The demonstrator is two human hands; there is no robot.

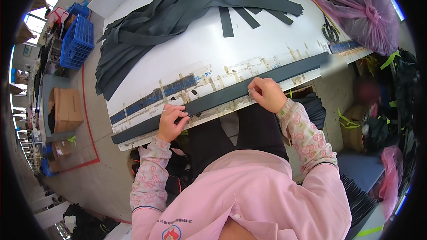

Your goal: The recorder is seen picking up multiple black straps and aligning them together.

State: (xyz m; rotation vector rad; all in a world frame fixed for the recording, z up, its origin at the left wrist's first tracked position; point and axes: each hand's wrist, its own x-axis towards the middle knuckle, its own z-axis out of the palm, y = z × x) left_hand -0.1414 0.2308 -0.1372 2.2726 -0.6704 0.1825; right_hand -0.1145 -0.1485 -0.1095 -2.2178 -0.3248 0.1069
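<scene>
A long dark grey fabric strip (218,97) lies flat along the table's near edge, reaching from the left corner to the right. My left hand (171,122) is over its left part, with fingers curled and the thumb close to the fingertips. Whatever is between them is too small to make out. Farther right, my right hand (268,94) pinches thumb and fingertips together above the strip's middle. A tiny pale bit seems to show at these fingertips, but I cannot tell what it is. Behind the strip, a big heap of similar grey strips (178,11) covers the far table.
The white table (178,64) has tape remnants and blue marks near its front. Black-handled scissors (330,32) lie at the right, beside a pink plastic bag (371,13). On the left stand a blue crate (78,42) and a cardboard box (66,110). A dark blue seat (362,169) is at my right.
</scene>
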